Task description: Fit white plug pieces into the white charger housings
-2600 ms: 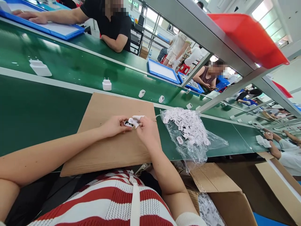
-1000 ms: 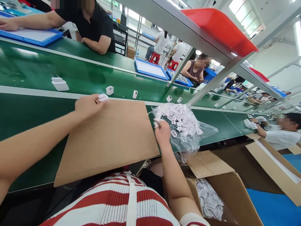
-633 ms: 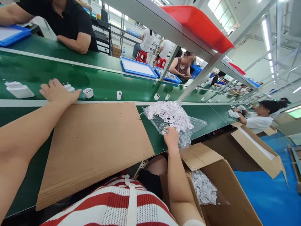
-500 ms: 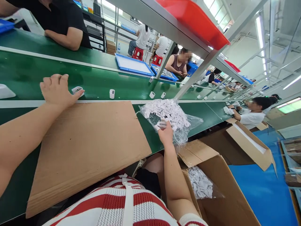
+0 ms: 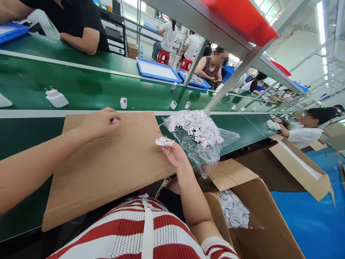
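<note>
My left hand (image 5: 106, 122) is closed above the cardboard sheet (image 5: 113, 154), its fingers wrapped round a small white charger housing (image 5: 115, 121). Most of that housing is hidden by the fingers; a dark opening shows. My right hand (image 5: 174, 153), palm up over the sheet's right edge, grips white plastic plug pieces with thin pins (image 5: 165, 141); how many I cannot tell. To its right lies an open clear bag (image 5: 199, 129) heaped with similar white pieces. A white charger with upright prongs (image 5: 56, 98) and an open white housing (image 5: 123, 103) sit on the green belt (image 5: 94, 97).
More white housings (image 5: 173, 104) are spaced along the belt. Below right, a cardboard box (image 5: 258, 216) holds another bag of white parts (image 5: 234, 210). A metal post (image 5: 226, 88) and a red bin (image 5: 239, 19) stand over the line. Co-workers sit opposite and at far right.
My left hand has taken the charger housing off the belt and moved right, over the cardboard. My right hand has left the bag and moved left with white plug pieces. The view has shifted slightly.
</note>
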The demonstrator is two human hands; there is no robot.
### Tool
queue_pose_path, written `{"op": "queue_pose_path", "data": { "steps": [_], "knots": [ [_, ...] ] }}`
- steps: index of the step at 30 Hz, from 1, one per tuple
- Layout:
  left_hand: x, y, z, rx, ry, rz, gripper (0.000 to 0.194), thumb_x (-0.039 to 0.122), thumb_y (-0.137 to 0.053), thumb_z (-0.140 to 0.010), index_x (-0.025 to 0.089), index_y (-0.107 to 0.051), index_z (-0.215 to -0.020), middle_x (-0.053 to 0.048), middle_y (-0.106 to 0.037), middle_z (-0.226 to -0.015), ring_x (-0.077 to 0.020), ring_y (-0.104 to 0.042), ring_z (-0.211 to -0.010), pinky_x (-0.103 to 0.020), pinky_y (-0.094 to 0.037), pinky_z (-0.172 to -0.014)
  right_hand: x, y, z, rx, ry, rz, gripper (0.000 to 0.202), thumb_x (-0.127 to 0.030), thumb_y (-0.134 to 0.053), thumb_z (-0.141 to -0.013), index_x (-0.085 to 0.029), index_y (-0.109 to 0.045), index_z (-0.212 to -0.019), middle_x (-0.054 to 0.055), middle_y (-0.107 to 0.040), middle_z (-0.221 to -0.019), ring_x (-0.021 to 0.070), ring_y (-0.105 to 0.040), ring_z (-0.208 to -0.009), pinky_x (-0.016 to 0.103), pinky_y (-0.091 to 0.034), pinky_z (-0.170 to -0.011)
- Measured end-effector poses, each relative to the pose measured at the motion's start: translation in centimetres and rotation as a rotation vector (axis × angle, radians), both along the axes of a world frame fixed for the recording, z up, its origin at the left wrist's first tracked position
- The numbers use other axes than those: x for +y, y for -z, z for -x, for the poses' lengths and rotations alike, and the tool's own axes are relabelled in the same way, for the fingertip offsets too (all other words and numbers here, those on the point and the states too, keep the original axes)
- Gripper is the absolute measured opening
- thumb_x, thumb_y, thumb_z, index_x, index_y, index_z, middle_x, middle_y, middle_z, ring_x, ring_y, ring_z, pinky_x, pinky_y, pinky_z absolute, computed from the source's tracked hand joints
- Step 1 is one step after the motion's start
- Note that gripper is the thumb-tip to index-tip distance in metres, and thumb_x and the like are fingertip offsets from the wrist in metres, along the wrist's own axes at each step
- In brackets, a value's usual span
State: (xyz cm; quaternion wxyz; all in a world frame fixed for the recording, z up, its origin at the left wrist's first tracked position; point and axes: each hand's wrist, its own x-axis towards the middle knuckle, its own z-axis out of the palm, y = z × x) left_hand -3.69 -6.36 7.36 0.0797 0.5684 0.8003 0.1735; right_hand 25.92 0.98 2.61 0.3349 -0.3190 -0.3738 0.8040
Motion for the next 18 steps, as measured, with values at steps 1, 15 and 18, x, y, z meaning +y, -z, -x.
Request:
{"op": "queue_pose_path", "data": {
  "steps": [1,15,18],
  "knots": [
    [-0.4,0.6,-0.9,-0.039,0.044,0.035,0.023,0.031,-0.059,-0.089,0.020,-0.075,-0.100,-0.004,-0.071,-0.117,-0.0235,-0.064,-0.105,-0.032,-0.050,-0.094,-0.2,0.2,0.4,-0.027,0.010,-0.027,0.026,-0.021,-0.078,-0.066,-0.019,-0.075,-0.093,0.004,-0.079,-0.103,0.0217,-0.074,-0.103,0.034,-0.059,-0.099],
    [-3.2,5.9,-5.3,-0.678,0.128,-0.063,0.060,0.071,-0.072,-0.069,0.021,-0.076,-0.102,-0.003,-0.072,-0.080,-0.0183,-0.055,-0.067,-0.030,-0.043,-0.061,-2.7,-0.1,6.3,-0.602,-0.036,-1.085,0.027,-0.015,-0.063,-0.087,-0.025,-0.076,-0.108,0.003,-0.078,-0.112,0.0215,-0.066,-0.108,0.038,-0.054,-0.098],
    [-3.3,6.5,-5.4,-0.738,0.094,-0.098,0.063,0.072,-0.074,-0.066,0.021,-0.075,-0.103,-0.002,-0.070,-0.076,-0.0175,-0.055,-0.066,-0.029,-0.042,-0.061,-2.5,-0.2,7.1,-0.644,-0.077,-1.172,0.032,-0.008,-0.059,-0.086,-0.022,-0.075,-0.109,0.003,-0.078,-0.110,0.0219,-0.063,-0.106,0.036,-0.054,-0.095]
  ]
}}
